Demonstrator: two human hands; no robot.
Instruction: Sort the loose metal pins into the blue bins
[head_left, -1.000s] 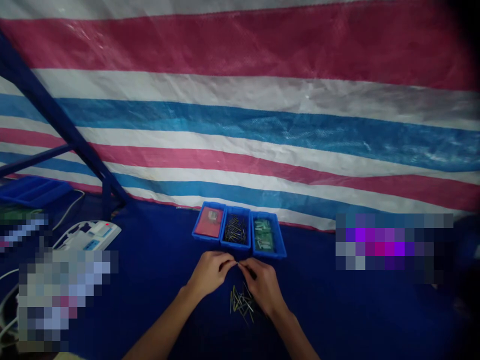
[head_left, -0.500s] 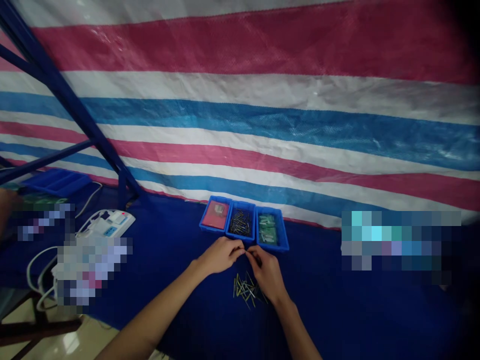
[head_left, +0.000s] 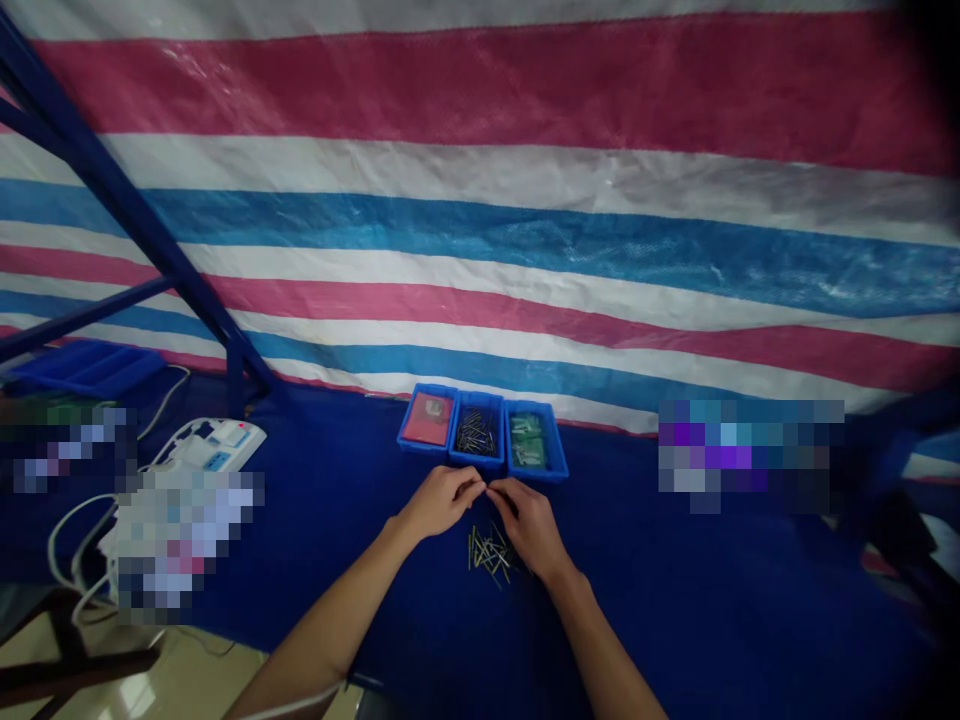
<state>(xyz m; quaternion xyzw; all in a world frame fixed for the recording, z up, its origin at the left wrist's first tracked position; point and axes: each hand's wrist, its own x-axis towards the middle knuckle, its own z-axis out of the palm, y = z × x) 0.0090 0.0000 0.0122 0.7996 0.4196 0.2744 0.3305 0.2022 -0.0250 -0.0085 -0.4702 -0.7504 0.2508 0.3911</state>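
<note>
both hands pinch one thin metal pin between them, left hand (head_left: 437, 502) and right hand (head_left: 531, 525) meeting fingertip to fingertip just above the loose pin pile (head_left: 489, 553) on the table (head_left: 675, 600). a slipped pinch could drop it among the others.

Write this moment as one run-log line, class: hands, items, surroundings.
left hand and right hand: fingertips pinched together over loose pins | blue trays behind | blue cloth underneath
</note>
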